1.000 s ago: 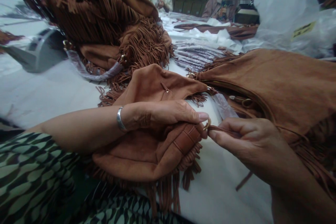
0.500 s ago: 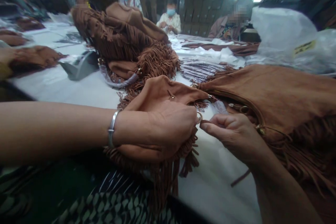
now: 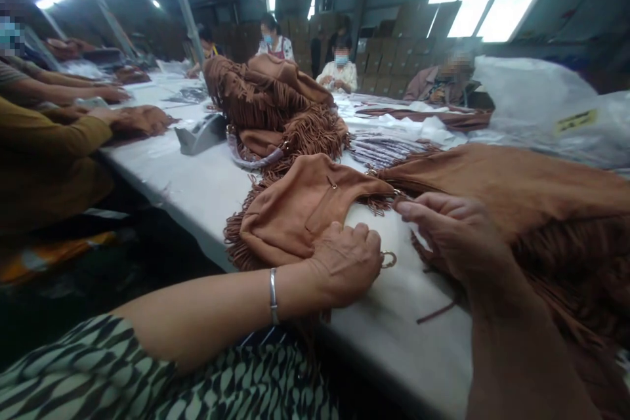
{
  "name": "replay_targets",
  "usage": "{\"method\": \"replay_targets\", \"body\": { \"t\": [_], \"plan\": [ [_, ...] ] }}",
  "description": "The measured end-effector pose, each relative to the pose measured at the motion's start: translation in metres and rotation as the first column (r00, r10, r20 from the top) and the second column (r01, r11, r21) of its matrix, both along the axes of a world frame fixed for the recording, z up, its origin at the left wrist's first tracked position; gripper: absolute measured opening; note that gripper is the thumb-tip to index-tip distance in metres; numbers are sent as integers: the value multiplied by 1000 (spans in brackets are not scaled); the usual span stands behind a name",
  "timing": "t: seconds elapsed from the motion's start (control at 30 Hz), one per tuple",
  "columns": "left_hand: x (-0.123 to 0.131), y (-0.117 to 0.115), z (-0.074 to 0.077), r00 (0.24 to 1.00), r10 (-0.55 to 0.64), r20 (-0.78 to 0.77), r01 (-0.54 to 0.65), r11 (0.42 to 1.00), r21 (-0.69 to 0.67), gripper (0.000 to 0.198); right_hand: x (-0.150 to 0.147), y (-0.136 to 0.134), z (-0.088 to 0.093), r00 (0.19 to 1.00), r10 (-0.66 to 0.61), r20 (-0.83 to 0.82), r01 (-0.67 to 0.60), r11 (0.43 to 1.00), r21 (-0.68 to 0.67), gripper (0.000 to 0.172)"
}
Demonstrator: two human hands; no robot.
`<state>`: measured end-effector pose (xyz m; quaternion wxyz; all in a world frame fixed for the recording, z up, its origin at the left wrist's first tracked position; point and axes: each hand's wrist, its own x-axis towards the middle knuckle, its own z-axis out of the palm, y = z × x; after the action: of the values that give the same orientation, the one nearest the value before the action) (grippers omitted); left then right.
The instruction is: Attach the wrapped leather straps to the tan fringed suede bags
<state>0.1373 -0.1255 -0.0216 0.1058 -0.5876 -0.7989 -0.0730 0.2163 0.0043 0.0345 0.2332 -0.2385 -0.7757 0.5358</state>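
Observation:
A brown suede handbag (image 3: 290,210) with fringe and a small zip lies at the table's near edge. My left hand (image 3: 347,262) is closed over its near right corner, and a gold-coloured ring (image 3: 388,259) sticks out beyond the fingers. My right hand (image 3: 450,223) is up and to the right of that ring, thumb and forefinger pinched on a thin brown strip (image 3: 402,200), partly hidden by the fingers. Behind the right hand lies a larger brown fringed bag (image 3: 531,177). A thin brown cord (image 3: 436,312) trails on the table below the right hand.
A pile of brown fringed bags (image 3: 270,98) stands on the white table (image 3: 177,190), beside a grey tape dispenser (image 3: 199,134). Wrapped straps (image 3: 386,147) and a plastic bag (image 3: 536,92) lie farther back. Co-workers sit around the table; one sleeve (image 3: 49,138) reaches in at left.
The view has tilted up and shifted left. My hands have moved apart; the right pinch is now away from the gold-coloured ring, which shows more fully beside my left hand.

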Motion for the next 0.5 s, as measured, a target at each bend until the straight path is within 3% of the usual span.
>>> {"method": "replay_targets", "body": {
  "t": [0.07, 0.13, 0.23, 0.3, 0.37, 0.43, 0.5],
  "plan": [
    [2, -1, -4, 994, -102, -32, 101, 995, -14, 36, 3, 6, 1, 994, -102, -30, 100, 992, -71, 27],
    [-6, 0, -1, 980, -197, -32, 195, 979, -58, 41, 1, 13, -2, 990, -143, -16, 142, 988, -52, 27],
    [-38, 8, 9, 940, -296, 170, 319, 939, -125, 24, -7, 19, -11, 992, -128, 15, 129, 989, -69, 30],
    [-67, 16, 15, 820, -311, 480, 414, 902, -122, 15, -11, 21, -17, 995, -95, 37, 99, 987, -125, 31],
    [-91, 24, 15, 609, -275, 744, 467, 882, -56, 15, -16, 20, -22, 995, -84, 55, 92, 982, -168, 31],
    [-105, 29, 10, 449, -250, 858, 470, 883, 10, 16, -20, 19, -27, 995, -74, 71, 86, 980, -180, 33],
    [-110, 32, 6, 382, -244, 891, 473, 880, 39, 16, -25, 17, -31, 995, -32, 96, 50, 981, -188, 38]
  ]
}}
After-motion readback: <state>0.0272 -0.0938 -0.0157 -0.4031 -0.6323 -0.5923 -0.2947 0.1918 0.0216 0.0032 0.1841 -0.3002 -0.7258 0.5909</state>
